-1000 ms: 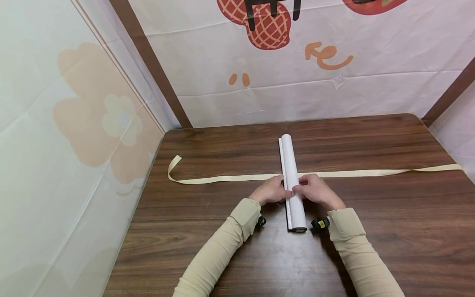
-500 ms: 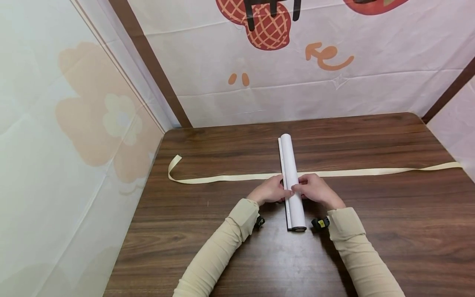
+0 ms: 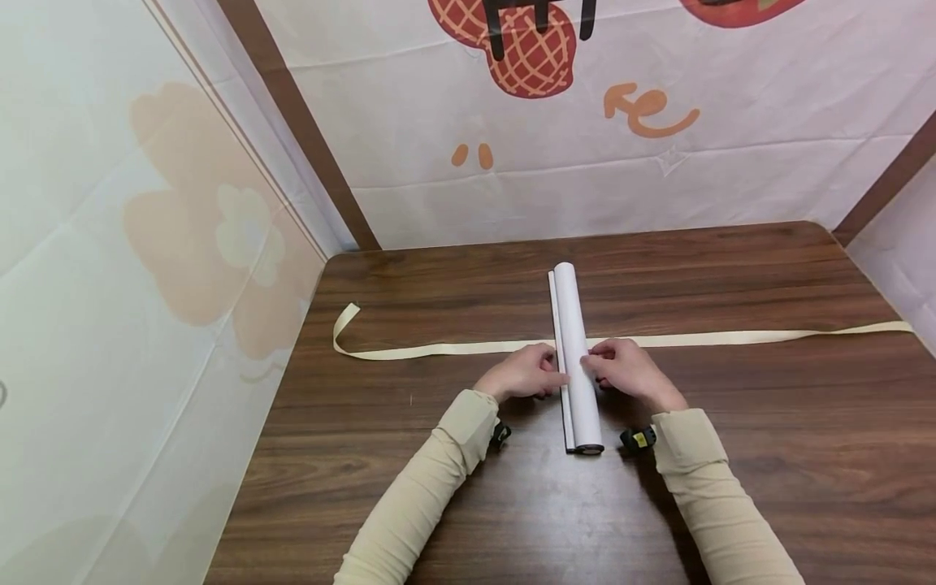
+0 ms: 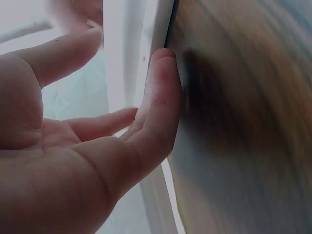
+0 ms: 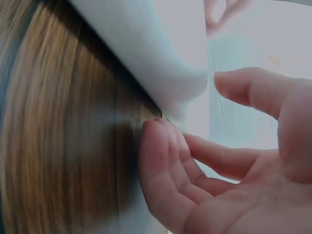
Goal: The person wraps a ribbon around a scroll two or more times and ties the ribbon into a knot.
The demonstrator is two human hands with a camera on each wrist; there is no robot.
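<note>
A white roll (image 3: pixel 582 406) with a flat strip along its left side and a dark near end lies lengthwise on the table. Beneath it, a cream ribbon (image 3: pixel 439 350) crosses from left to right. My left hand (image 3: pixel 517 374) is at the left edge of the roll, thumb and fingers spread apart; in the left wrist view its fingertips (image 4: pixel 163 73) are right at the strip. On the other side is my right hand (image 3: pixel 629 374), its thumb apart from the loosely bent fingers. In the right wrist view those fingertips (image 5: pixel 155 127) are close to the roll's lower edge.
The wood-grain table (image 3: pixel 409 471) meets a printed cloth backdrop (image 3: pixel 453 203) at the back, with another cloth wall (image 3: pixel 88 366) to the left. The ribbon's left end (image 3: pixel 347 317) curls up; its other end reaches the table's right edge. Wrist cameras sit below both hands.
Both thumbs have drawn apart from the middle of the roll. My left hand has shifted slightly left and my right hand slightly right, while roll and ribbon stay in place.
</note>
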